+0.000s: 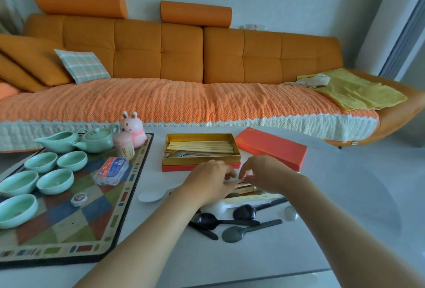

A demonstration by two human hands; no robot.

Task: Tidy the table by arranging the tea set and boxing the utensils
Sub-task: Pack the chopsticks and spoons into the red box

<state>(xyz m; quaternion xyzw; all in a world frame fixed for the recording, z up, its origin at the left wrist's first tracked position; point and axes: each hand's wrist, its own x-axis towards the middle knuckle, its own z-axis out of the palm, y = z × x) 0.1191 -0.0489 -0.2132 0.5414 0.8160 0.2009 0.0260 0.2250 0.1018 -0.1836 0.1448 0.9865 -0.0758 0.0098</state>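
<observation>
An open red box with a gold lining (201,165) sits mid-table and holds several pale chopsticks and a spoon. Its red lid (271,147) lies to the right. Just in front of the box my left hand (210,182) and my right hand (264,174) meet over a bundle of pale chopsticks (247,185), both pinching it. Black spoons (243,213), a grey spoon (234,233) and white spoons (150,195) lie below the hands. On the patterned mat (69,225) at left stand several mint green cups (55,180), a teapot (97,141) and a pitcher (58,141).
A pink rabbit figure (133,126), a toothpick holder (125,145), a plastic-wrapped blue and red pack (111,170) and a small round token (78,199) sit on the mat. An orange sofa (179,58) runs behind the table. A small clear object (290,213) lies right of the spoons.
</observation>
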